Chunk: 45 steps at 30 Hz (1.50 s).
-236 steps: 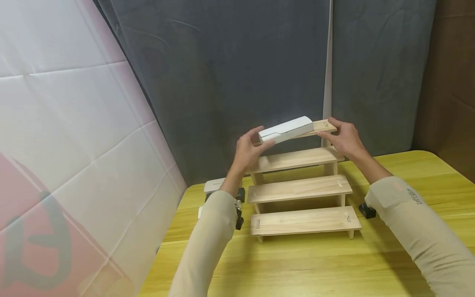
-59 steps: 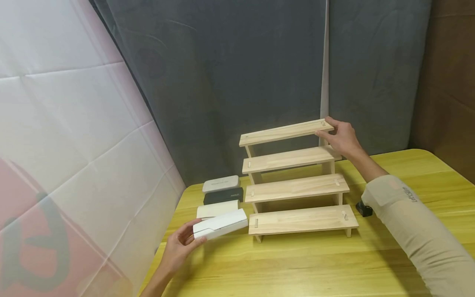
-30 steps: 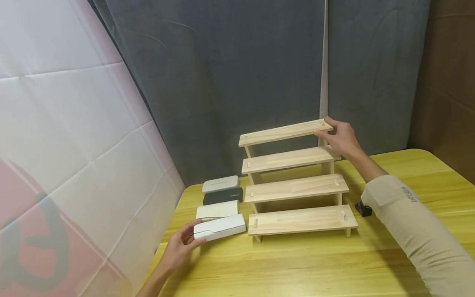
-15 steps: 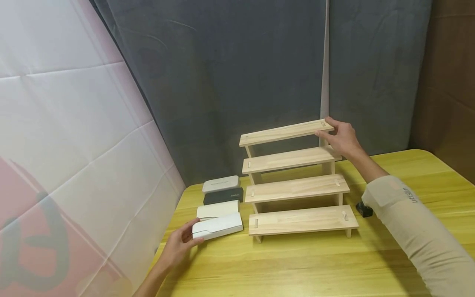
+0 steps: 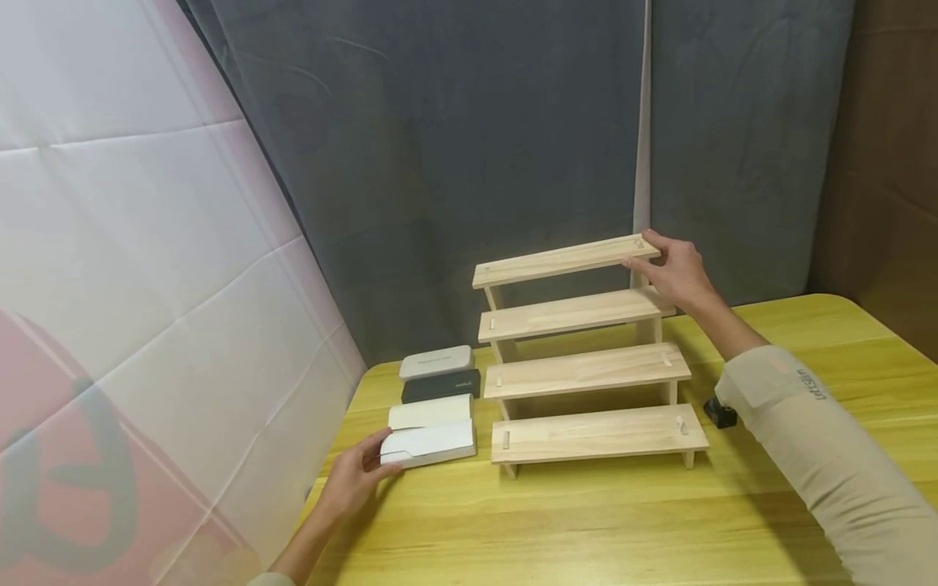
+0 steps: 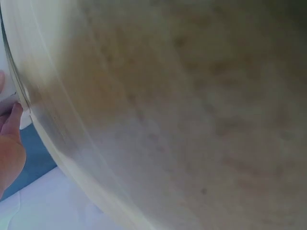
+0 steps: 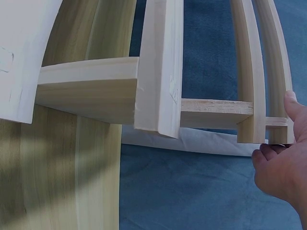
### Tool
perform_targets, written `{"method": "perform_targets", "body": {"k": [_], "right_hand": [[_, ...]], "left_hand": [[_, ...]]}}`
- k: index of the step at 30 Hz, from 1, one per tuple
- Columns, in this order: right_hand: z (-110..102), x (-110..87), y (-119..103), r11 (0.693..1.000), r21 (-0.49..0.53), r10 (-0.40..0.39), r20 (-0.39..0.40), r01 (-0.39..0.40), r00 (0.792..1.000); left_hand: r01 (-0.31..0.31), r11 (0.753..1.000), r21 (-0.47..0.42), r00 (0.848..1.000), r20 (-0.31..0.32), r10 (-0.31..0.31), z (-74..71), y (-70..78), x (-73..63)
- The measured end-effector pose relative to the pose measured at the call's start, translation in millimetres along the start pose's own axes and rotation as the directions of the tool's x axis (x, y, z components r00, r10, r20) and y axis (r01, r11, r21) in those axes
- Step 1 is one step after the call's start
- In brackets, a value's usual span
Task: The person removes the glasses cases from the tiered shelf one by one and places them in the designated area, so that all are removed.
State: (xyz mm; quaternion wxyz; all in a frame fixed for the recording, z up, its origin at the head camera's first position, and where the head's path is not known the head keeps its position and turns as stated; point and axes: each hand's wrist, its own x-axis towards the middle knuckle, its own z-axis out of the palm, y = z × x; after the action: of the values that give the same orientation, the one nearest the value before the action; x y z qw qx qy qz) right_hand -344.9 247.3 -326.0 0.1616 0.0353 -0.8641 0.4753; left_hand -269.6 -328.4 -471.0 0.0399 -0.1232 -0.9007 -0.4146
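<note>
A white glasses case (image 5: 431,440) with a slanted flap line lies at the front of a row of cases, left of the wooden step shelf (image 5: 586,372). Its left end is between the thumb and fingers of my left hand (image 5: 348,480). In the left wrist view only part of this hand (image 6: 10,155) shows at the left edge; the rest is blurred. My right hand (image 5: 680,273) grips the right end of the top board (image 5: 560,262). The right wrist view shows the thumb of the right hand (image 7: 285,167) on the board and the fingers curled under it.
Behind the white case lie a cream case (image 5: 431,412), a black case (image 5: 440,387) and a pale grey case (image 5: 436,362). A small black object (image 5: 721,413) is by the right sleeve. Grey curtain (image 5: 454,163) hangs behind the yellow table (image 5: 572,529).
The white case came off the top board in my left hand, down to the table's left side, then settled back against the cream case. My right hand has kept its grip on the board.
</note>
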Motion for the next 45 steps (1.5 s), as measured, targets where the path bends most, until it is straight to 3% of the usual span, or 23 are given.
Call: {"method": "perform_targets", "body": {"k": [14, 27, 33, 40, 45], "right_hand": [[0.4, 0.4, -0.9, 1.000, 0.015, -0.001, 0.012, 0.001, 1.000], [1.3, 0.9, -2.6, 1.000, 0.023, 0.002, 0.002, -0.002, 1.000], [2.2, 0.1, -1.2, 1.000, -0.007, -0.004, -0.023, 0.004, 1.000], [2.7, -3.7, 1.5, 1.000, -0.009, -0.017, -0.032, 0.017, 0.999], [-1.2, -7.7, 5.8, 0.999, 0.036, 0.020, 0.015, -0.021, 1.000]], "left_hand": [[0.017, 0.995, 0.097, 1.000, 0.006, -0.018, 1.9, -1.4, 4.8], [0.033, 0.976, 0.214, 0.999, -0.028, -0.027, 1.6, 2.8, 3.5], [0.017, 0.966, 0.257, 0.999, -0.054, -0.003, 3.9, 3.7, 4.2], [0.005, 0.965, 0.263, 0.997, -0.078, 0.016, 4.8, 3.4, 2.4], [0.018, 0.975, 0.222, 0.997, -0.079, -0.001, 5.6, 4.8, 1.7]]}}
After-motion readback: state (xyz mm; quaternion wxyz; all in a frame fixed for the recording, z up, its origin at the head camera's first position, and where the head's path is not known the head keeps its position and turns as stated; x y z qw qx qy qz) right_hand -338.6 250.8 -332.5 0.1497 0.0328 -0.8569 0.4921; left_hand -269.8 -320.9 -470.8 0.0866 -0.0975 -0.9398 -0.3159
